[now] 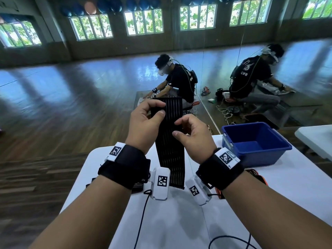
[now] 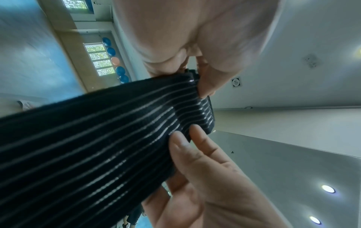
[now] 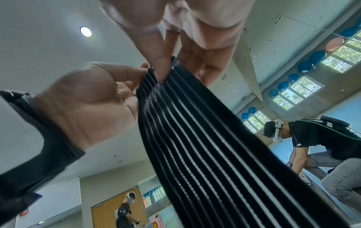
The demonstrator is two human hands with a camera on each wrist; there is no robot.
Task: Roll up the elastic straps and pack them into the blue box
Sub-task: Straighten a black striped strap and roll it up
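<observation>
I hold a black elastic strap (image 1: 170, 150) with thin pale stripes up above the white table (image 1: 179, 221); its lower end hangs down to the tabletop. My left hand (image 1: 160, 108) pinches the strap's top end, which is folded over into the start of a roll (image 2: 197, 114). My right hand (image 1: 177, 128) pinches the strap's right edge just below that fold. In the right wrist view its fingers (image 3: 160, 64) lie on the strap (image 3: 205, 146) on both sides. The blue box (image 1: 269, 155) stands open at the table's far right, with nothing visible inside.
An orange and black strap (image 1: 258, 175) lies behind my right wrist, and another dark strap (image 1: 138, 186) lies under my left wrist. Black cables (image 1: 143, 212) run over the near table. A second white table (image 1: 316, 139) stands to the right. A person (image 1: 179, 78) sits on the floor beyond.
</observation>
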